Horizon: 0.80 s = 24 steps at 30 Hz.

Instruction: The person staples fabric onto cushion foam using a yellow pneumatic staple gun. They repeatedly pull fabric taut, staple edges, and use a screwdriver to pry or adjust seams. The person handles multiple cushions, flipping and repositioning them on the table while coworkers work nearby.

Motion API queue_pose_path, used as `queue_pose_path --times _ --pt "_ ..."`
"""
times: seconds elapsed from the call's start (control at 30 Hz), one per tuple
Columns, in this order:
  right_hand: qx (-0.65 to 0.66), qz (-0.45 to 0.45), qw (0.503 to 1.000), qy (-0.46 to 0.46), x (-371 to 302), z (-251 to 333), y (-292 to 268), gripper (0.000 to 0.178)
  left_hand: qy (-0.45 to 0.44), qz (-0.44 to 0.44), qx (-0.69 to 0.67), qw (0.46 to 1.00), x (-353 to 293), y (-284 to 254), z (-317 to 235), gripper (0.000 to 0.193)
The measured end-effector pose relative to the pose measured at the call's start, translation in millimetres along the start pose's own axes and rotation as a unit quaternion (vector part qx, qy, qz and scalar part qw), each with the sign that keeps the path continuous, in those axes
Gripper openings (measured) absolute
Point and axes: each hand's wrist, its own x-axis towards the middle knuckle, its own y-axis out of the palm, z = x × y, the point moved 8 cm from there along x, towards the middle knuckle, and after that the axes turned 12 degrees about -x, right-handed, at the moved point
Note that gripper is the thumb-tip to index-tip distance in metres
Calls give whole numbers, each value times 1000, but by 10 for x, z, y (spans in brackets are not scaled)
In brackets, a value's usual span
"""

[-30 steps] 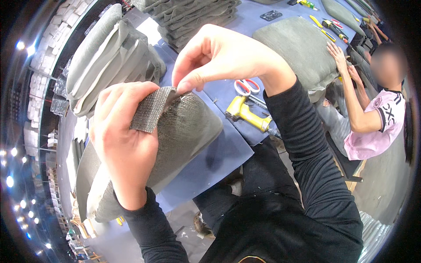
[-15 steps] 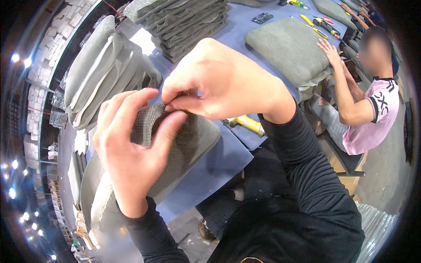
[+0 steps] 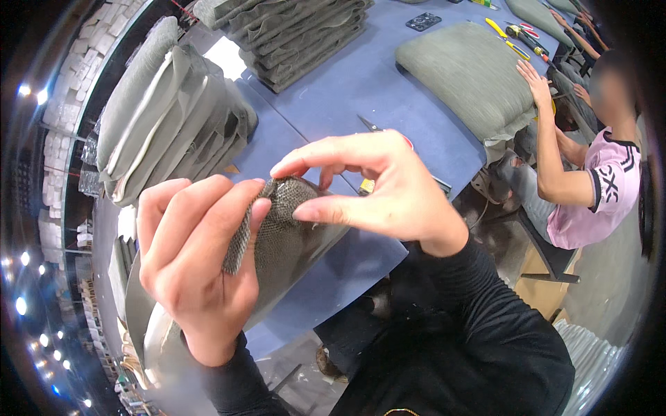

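Grey-green mesh-like fabric (image 3: 279, 201) rises in a folded corner between my hands. It seems to belong to the cushion (image 3: 277, 295) in front of me, most of which sits behind my forearm. My left hand (image 3: 201, 256) pinches the fabric's edge between thumb and fingers. From the other side, my right hand (image 3: 388, 187) curves round the corner: the index fingertip touches its top and the thumb presses its near face. Partly behind the right hand are scissors (image 3: 369, 124) and a yellow-handled tool (image 3: 366, 186).
Stacks of grey-green cushion pieces (image 3: 170, 132) and folded fabric (image 3: 298, 41) stand on the blue table (image 3: 333, 97). A dark phone-like slab (image 3: 423, 22) lies farther back. At right, a person in a pink shirt (image 3: 590, 197) handles another cushion (image 3: 472, 76); pliers (image 3: 510, 41) lie beyond.
My right hand has moved down and right, from pinching the fabric's top edge to a wider hold round the corner. The left fingers have closed on the edge. The scissors have come into sight.
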Motion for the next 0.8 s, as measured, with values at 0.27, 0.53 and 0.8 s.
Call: queue_pose_path --times 0.27,0.53,0.8 --pt "99 -11 994 42 -137 -245 37 35 -70 29 -18 997 -116 94 -86 19" --pt "-62 -24 996 -54 -181 -16 -159 19 -84 28 -37 995 -153 126 -133 29" --pt "-13 -30 997 -72 -430 13 -107 32 -140 17 -41 989 -190 122 -267 30"
